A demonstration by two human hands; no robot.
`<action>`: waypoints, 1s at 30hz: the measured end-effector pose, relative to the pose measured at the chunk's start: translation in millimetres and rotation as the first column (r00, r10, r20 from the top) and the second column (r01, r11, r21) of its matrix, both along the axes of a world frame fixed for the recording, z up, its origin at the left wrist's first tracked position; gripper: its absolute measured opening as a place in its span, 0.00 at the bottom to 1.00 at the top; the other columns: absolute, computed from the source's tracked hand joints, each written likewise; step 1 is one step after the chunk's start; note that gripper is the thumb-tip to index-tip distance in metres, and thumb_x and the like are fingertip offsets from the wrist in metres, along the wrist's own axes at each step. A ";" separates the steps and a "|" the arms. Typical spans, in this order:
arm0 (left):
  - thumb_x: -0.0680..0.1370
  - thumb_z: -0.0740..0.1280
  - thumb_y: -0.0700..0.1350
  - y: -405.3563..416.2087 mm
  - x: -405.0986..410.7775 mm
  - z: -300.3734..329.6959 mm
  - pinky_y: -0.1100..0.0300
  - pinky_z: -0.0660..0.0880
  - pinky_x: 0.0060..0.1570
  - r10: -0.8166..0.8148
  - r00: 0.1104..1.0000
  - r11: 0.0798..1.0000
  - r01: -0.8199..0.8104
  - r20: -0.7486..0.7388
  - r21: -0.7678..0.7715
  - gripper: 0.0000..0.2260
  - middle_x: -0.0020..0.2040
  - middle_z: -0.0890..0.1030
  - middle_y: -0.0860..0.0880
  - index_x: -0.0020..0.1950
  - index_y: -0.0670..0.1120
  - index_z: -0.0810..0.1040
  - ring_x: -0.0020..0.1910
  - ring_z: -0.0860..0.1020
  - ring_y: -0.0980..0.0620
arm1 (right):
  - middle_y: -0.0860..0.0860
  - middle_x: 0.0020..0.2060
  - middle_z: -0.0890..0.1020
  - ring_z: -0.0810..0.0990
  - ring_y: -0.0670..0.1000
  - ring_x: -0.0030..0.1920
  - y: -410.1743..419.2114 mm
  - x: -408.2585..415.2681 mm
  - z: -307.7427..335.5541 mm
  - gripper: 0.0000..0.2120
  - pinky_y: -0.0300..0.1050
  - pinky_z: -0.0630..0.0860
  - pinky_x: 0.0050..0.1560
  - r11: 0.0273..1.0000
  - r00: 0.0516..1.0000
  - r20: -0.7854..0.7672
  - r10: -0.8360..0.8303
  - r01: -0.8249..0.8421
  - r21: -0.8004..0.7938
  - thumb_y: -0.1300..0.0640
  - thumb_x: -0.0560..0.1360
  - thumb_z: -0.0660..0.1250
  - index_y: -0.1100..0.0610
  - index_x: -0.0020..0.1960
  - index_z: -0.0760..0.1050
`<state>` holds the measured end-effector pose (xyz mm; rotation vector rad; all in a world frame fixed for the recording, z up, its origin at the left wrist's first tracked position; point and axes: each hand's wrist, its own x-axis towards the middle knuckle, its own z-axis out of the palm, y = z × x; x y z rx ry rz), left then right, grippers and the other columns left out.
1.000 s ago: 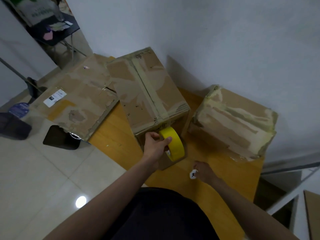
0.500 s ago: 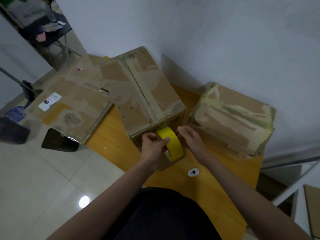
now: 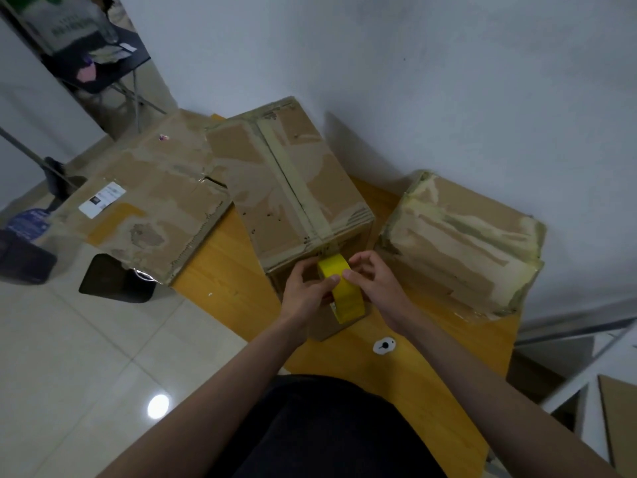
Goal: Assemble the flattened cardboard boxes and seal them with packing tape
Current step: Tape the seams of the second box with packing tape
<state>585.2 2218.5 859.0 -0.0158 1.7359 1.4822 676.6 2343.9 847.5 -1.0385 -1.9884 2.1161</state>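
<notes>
An assembled cardboard box [image 3: 293, 188] stands in the middle of the wooden table [image 3: 220, 267], a tape strip running along its top seam. A yellow roll of packing tape [image 3: 346, 294] is pressed against the box's near face, just below the end of that strip. My left hand [image 3: 306, 291] grips the roll from the left. My right hand [image 3: 372, 281] pinches the roll's top from the right, thumb touching the left thumb. A second taped box [image 3: 462, 243] sits to the right. A flattened cardboard box [image 3: 144, 208] lies at the left, overhanging the table edge.
A small white disc with a black centre [image 3: 384, 346] lies on the table near me. A white wall backs the boxes. Left on the tiled floor are a black stool [image 3: 113, 281], a dustpan and a dark folding table [image 3: 100, 67]. A white metal frame [image 3: 586, 367] stands at the right.
My right hand left the white disc on the table and came up to the tape roll, now pinching it beside my left hand. The left hand stayed on the roll.
</notes>
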 end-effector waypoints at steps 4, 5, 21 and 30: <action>0.78 0.72 0.46 -1.4 0.7 0.1 0.52 0.82 0.50 -0.037 0.998 0.999 0.036 -0.043 -0.015 0.20 0.54 0.81 0.44 0.68 0.52 0.72 0.51 0.83 0.47 | 0.51 0.54 0.79 0.78 0.50 0.56 -4.1 1.7 3.1 0.10 0.53 0.76 0.58 1.000 1.000 -0.007 -0.026 0.026 0.017 0.51 0.80 0.67 0.53 0.59 0.71; 0.79 0.71 0.47 -1.2 0.8 0.4 0.51 0.83 0.49 -0.030 0.998 0.999 0.029 -0.052 -0.024 0.19 0.54 0.81 0.44 0.68 0.52 0.72 0.51 0.82 0.46 | 0.51 0.54 0.79 0.78 0.51 0.56 -4.9 2.4 4.4 0.10 0.54 0.76 0.58 0.999 0.999 -0.005 -0.031 0.032 0.026 0.51 0.80 0.67 0.53 0.59 0.71; 0.78 0.72 0.44 9.4 -9.7 0.2 0.52 0.70 0.47 0.122 0.986 0.965 -0.144 -0.110 -0.220 0.04 0.50 0.81 0.47 0.44 0.48 0.85 0.44 0.73 0.51 | 0.57 0.56 0.76 0.75 0.56 0.58 -18.1 8.4 18.5 0.11 0.51 0.73 0.52 0.992 0.999 0.037 -0.006 0.001 0.125 0.51 0.81 0.66 0.54 0.59 0.69; 0.75 0.75 0.45 -11.5 -3.7 12.8 0.57 0.77 0.51 -0.009 0.980 0.995 -0.011 -0.198 -0.100 0.03 0.47 0.85 0.51 0.41 0.49 0.87 0.51 0.81 0.52 | 0.53 0.55 0.78 0.78 0.55 0.55 -12.1 27.8 41.2 0.19 0.57 0.78 0.53 0.973 0.993 0.040 0.107 -0.113 0.202 0.44 0.73 0.74 0.48 0.58 0.70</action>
